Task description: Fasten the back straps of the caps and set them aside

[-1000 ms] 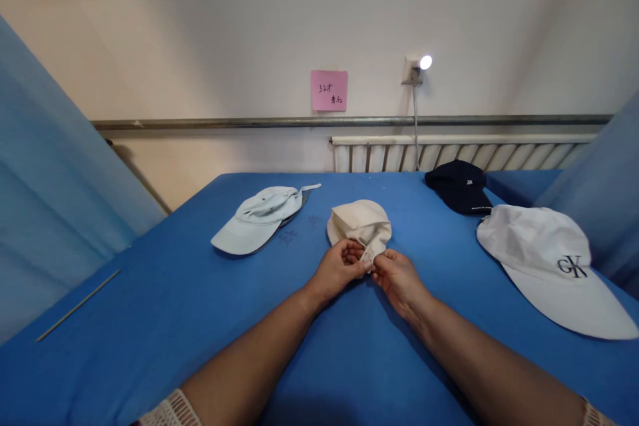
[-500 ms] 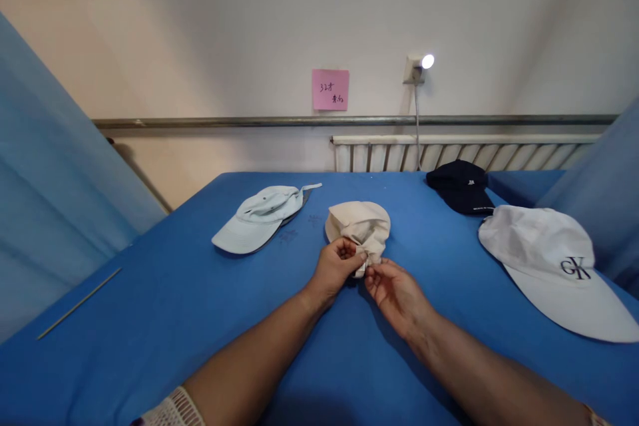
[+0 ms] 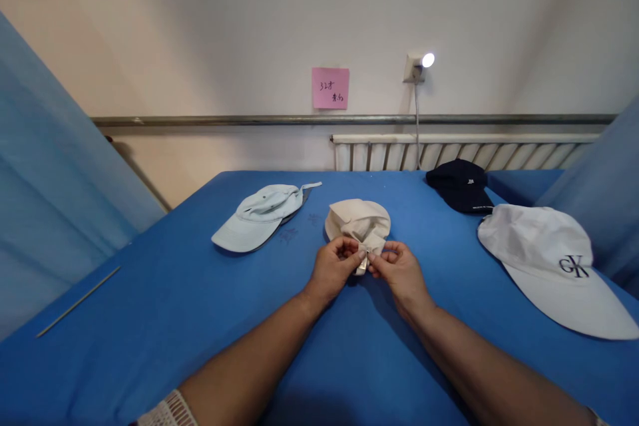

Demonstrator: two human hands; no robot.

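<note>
A beige cap [image 3: 357, 219] lies crumpled in the middle of the blue table [image 3: 164, 306]. My left hand [image 3: 335, 269] pinches the cap's near edge, around its back strap. My right hand [image 3: 399, 271] pinches the same strap from the right, fingertips almost meeting the left hand's. Both hands are closed on the cap. A small pale end of the strap shows between the two thumbs.
A light blue cap [image 3: 259, 214] lies to the left of the beige one. A navy cap [image 3: 459, 185] and a large white cap with a black logo [image 3: 544, 259] sit at the right. A thin stick [image 3: 77, 302] rests near the table's left edge. Blue fabric hangs on both sides.
My right hand let go and dropped back toward me, then came forward and pinched the strap again. The left hand kept its hold and barely moved.
</note>
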